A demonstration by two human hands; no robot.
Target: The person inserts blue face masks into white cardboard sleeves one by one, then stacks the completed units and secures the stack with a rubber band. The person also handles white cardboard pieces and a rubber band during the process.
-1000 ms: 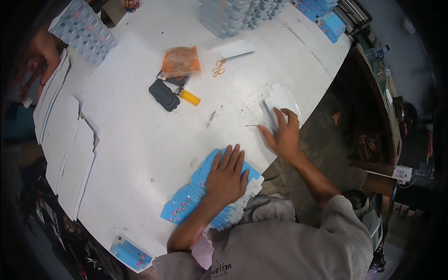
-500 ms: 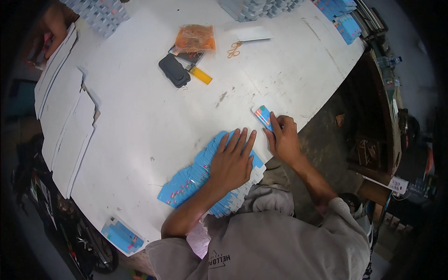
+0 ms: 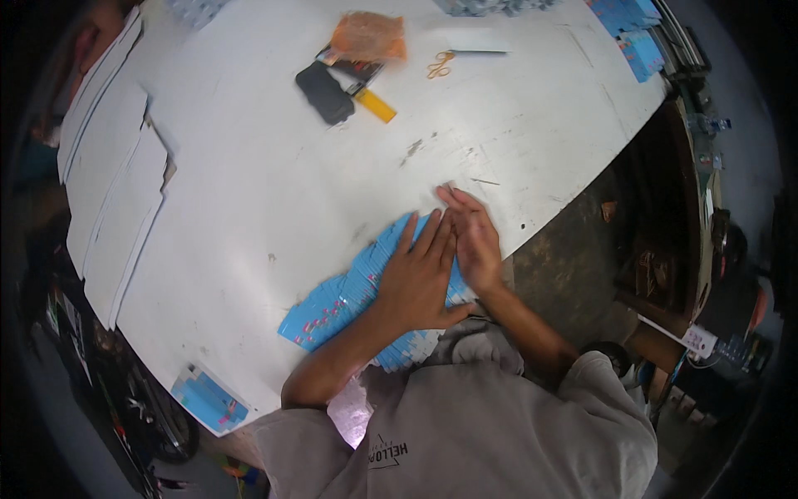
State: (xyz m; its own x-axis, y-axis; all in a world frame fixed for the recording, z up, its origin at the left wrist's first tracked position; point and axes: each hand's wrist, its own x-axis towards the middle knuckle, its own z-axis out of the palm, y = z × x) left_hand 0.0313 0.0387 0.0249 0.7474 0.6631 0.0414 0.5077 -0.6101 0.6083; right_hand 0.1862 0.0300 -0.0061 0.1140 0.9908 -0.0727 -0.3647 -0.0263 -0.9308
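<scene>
A fanned row of blue printed card pieces [image 3: 326, 309] lies along the table's near edge, overlapping one another. My left hand [image 3: 417, 281] rests flat on the upper part of the fan, fingers spread. Beside it, my right hand [image 3: 478, 248] stands on its edge at the fan's right end, palm turned toward the left hand. Its fingers reach forward and are a little blurred; no held piece shows clearly. The two hands touch or nearly touch at the fingertips, and together they cover the fan's right end.
On the white table [image 3: 249, 191] lie scissors [image 3: 440, 65], a yellow-handled tool [image 3: 375, 106], a dark case [image 3: 325, 93] and an orange bag [image 3: 370, 37]. White sheets [image 3: 116, 191] lie at the left. Blue card stacks sit at the near-left corner [image 3: 208, 399] and far right [image 3: 640, 54].
My right hand has moved left against the fan's end, and the blue folded piece it held is no longer visible. My left hand stays on the fan. The whole view has shifted slightly.
</scene>
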